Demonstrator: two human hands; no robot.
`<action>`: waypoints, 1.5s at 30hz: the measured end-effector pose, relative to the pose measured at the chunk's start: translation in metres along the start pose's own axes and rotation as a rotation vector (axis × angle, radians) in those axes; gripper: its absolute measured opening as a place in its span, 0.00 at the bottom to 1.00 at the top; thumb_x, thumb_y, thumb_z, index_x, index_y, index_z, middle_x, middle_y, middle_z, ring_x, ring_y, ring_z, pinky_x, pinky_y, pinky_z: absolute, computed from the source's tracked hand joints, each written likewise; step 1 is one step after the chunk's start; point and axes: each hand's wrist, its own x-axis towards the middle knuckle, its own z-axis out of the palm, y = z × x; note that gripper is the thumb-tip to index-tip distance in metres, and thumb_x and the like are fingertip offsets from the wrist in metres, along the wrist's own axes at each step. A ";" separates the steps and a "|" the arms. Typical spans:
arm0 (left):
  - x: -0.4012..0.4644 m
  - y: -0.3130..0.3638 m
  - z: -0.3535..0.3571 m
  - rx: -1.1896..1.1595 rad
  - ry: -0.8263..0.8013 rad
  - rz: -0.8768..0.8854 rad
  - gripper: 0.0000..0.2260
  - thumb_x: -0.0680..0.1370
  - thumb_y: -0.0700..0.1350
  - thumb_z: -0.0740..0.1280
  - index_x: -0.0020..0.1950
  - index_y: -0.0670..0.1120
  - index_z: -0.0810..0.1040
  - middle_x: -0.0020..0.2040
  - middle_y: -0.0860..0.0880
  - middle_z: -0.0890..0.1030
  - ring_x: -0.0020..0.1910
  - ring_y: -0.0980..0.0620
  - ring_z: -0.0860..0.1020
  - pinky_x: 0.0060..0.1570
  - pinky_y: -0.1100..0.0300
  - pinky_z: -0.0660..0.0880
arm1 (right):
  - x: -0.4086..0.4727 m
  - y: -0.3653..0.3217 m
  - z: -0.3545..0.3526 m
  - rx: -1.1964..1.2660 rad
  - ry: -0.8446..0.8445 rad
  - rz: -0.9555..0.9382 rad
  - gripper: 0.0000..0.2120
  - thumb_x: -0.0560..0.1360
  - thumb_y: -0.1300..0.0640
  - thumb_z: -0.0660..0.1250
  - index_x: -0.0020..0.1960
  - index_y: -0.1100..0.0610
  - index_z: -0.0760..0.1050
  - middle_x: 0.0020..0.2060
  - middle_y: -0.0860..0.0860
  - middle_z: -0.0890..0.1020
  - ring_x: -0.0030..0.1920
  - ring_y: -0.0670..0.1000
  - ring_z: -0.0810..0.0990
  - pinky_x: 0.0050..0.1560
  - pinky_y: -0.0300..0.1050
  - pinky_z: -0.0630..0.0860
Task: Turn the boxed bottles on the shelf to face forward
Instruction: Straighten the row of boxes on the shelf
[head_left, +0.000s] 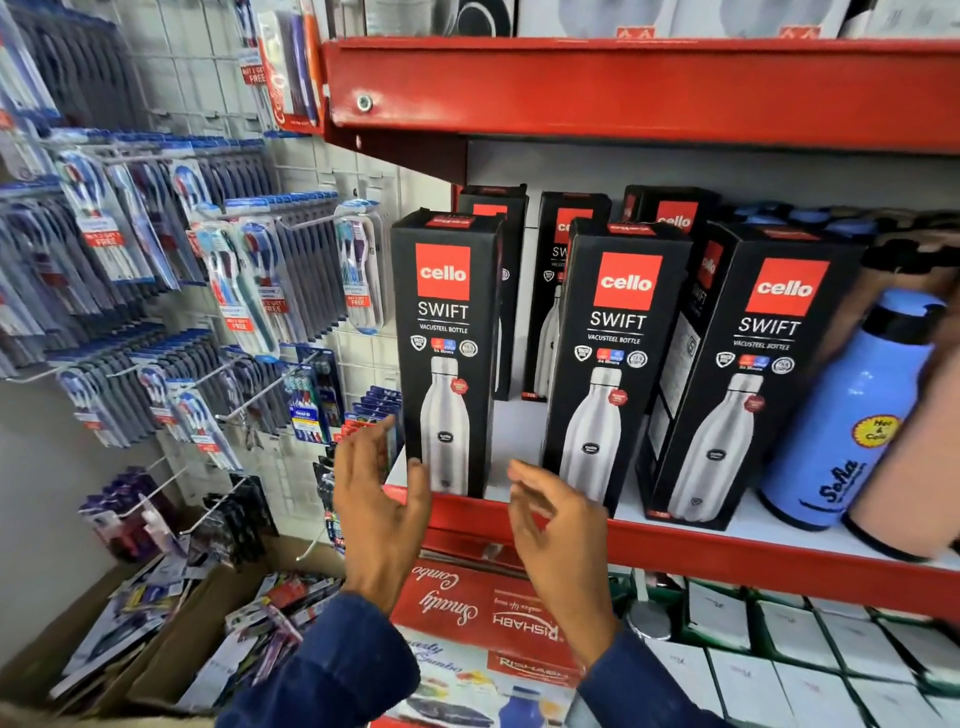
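Now square up the leftmost box (447, 353) at the shelf's (675, 545) front left corner: your left hand (376, 499) touches its lower left edge, fingers spread, while your right hand (556, 525) hovers open just beside it. It stands upright, long axis vertical, front nearly forward.

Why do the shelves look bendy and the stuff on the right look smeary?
Head view: the wide lens bows the red shelf and leans the boxes outward; the blue bottle and the brownish thing beside it are blurred at the edge; the middle stays sharp.
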 end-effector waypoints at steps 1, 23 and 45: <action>-0.006 0.007 0.001 -0.020 0.052 0.041 0.16 0.74 0.41 0.66 0.61 0.45 0.77 0.54 0.47 0.77 0.51 0.52 0.76 0.55 0.68 0.73 | -0.004 0.002 -0.011 0.022 0.054 -0.012 0.15 0.75 0.60 0.70 0.61 0.54 0.80 0.54 0.46 0.85 0.52 0.38 0.83 0.53 0.32 0.79; -0.049 0.067 0.077 -0.012 -0.376 -0.075 0.16 0.77 0.40 0.70 0.64 0.45 0.78 0.45 0.64 0.78 0.40 0.77 0.76 0.42 0.85 0.67 | 0.012 0.050 -0.079 -0.086 0.107 0.155 0.17 0.76 0.63 0.66 0.64 0.58 0.77 0.54 0.52 0.85 0.49 0.44 0.83 0.51 0.26 0.74; -0.092 0.102 0.106 -0.179 -0.253 0.111 0.11 0.74 0.36 0.70 0.54 0.47 0.81 0.48 0.53 0.83 0.48 0.60 0.81 0.50 0.73 0.76 | -0.002 0.066 -0.145 0.077 0.509 0.106 0.10 0.71 0.69 0.68 0.45 0.55 0.80 0.40 0.51 0.83 0.39 0.48 0.81 0.40 0.31 0.75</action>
